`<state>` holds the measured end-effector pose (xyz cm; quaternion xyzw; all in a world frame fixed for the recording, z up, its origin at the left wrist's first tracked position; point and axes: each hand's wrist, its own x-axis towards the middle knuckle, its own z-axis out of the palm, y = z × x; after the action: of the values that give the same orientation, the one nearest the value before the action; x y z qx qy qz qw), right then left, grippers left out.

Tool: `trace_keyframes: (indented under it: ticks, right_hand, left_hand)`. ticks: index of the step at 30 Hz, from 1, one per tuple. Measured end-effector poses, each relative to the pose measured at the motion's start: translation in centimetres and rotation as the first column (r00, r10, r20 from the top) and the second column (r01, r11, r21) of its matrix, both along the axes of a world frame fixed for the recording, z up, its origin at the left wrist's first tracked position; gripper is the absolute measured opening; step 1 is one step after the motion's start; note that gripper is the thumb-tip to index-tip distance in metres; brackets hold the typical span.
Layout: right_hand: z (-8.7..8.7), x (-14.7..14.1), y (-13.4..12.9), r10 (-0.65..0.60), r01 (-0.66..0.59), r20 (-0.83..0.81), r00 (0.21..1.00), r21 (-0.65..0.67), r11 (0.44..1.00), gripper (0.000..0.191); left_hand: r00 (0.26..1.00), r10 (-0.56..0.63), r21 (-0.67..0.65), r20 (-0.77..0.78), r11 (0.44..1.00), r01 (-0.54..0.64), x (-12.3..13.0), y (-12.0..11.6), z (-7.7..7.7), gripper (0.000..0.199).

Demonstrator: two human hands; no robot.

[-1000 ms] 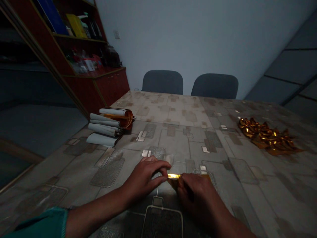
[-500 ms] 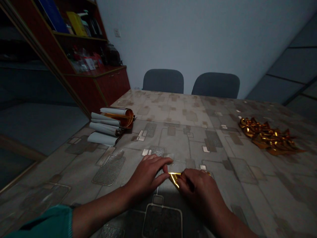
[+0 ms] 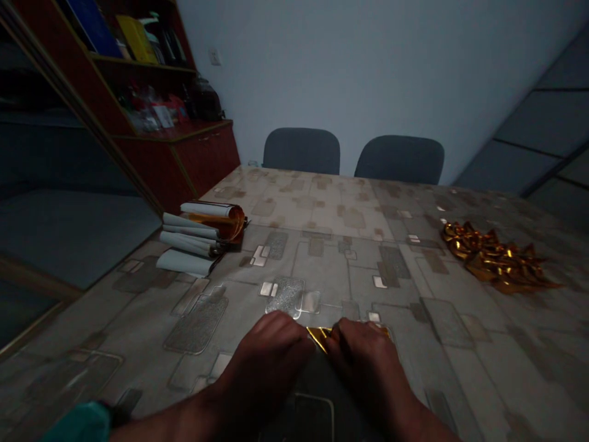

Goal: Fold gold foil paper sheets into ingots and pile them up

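Note:
Between my hands, low in the head view, is a small folded piece of gold foil paper (image 3: 318, 336) with a pointed left end. My right hand (image 3: 365, 350) is closed on its right part, and a bit of gold shows past the knuckles. My left hand (image 3: 276, 344) is curled at the pointed left end, its fingertips turned inward and mostly hidden. Off to the right lies a cluster of shiny folded gold foil pieces (image 3: 499, 258). On the left of the table rests a stack of curled foil sheets (image 3: 188, 242), pale on the back and gold inside.
The table (image 3: 322, 264) has a patterned cover. Two grey chairs (image 3: 301, 150) stand at its far edge, by the wall. A reddish wooden cabinet (image 3: 202, 153) with items on its shelves is at the back left.
My left hand has gone from stretched fingers to a curled grip at the foil's left end. Less of the foil shows. The view has shifted slightly.

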<state>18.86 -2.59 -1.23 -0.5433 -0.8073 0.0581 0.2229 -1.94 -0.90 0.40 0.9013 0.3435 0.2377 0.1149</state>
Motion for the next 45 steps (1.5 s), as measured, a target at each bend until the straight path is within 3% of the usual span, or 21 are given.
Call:
trace_keyframes:
  ticks: [1, 5, 8, 18, 23, 28, 32, 38, 45]
  right_hand:
    - [0.0, 0.0, 0.0, 0.000, 0.000, -0.008, 1.000, -0.019, 1.000, 0.020]
    - [0.2, -0.1, 0.0, -0.019, 0.017, -0.040, 0.999, -0.068, 0.998, 0.020]
    - [0.5, -0.3, 0.0, -0.036, 0.030, -0.069, 0.997, -0.091, 0.995, 0.020]
    - [0.7, -0.4, -0.1, -0.069, 0.060, -0.096, 0.993, -0.099, 0.993, 0.012]
    - [0.9, -0.4, -0.1, -0.074, 0.067, -0.054, 0.996, -0.112, 0.991, 0.005]
    - [0.8, -0.2, 0.0, -0.001, -0.018, -0.098, 0.995, -0.188, 0.982, 0.014]
    - [0.8, -0.1, -0.1, -0.003, -0.017, -0.105, 0.995, -0.193, 0.981, 0.013]
    - [1.1, 0.5, -0.2, 0.050, -0.096, -0.188, 0.981, -0.245, 0.965, 0.015]
    - [0.7, 1.0, -0.5, 0.079, -0.132, -0.225, 0.971, -0.233, 0.963, 0.016]
  left_hand:
    - [0.999, 0.026, -0.031, -0.023, 0.999, -0.027, 0.1, -0.5, -0.1, 0.024]
    - [0.988, -0.117, 0.101, -0.101, 0.987, 0.127, 0.3, -1.8, -0.5, 0.024]
    - [0.988, -0.115, 0.178, -0.107, 0.975, 0.132, 0.1, -2.0, -0.7, 0.032]
    - [0.977, -0.117, 0.217, -0.180, 0.964, 0.155, -0.5, -2.5, -0.8, 0.046]
    - [0.973, -0.124, 0.176, -0.197, 0.971, 0.160, -0.4, -2.5, -1.0, 0.048]
    - [0.965, -0.151, 0.085, -0.216, 0.981, 0.172, -0.4, -2.5, -0.9, 0.054]
    - [0.961, -0.164, 0.016, -0.220, 0.985, 0.172, -0.4, -2.4, -0.8, 0.057]
    - [0.953, -0.190, -0.016, -0.234, 0.981, 0.192, -0.3, -2.2, -0.3, 0.058]
    - [0.955, -0.180, 0.045, -0.235, 0.980, 0.195, -0.7, -2.1, -0.8, 0.059]
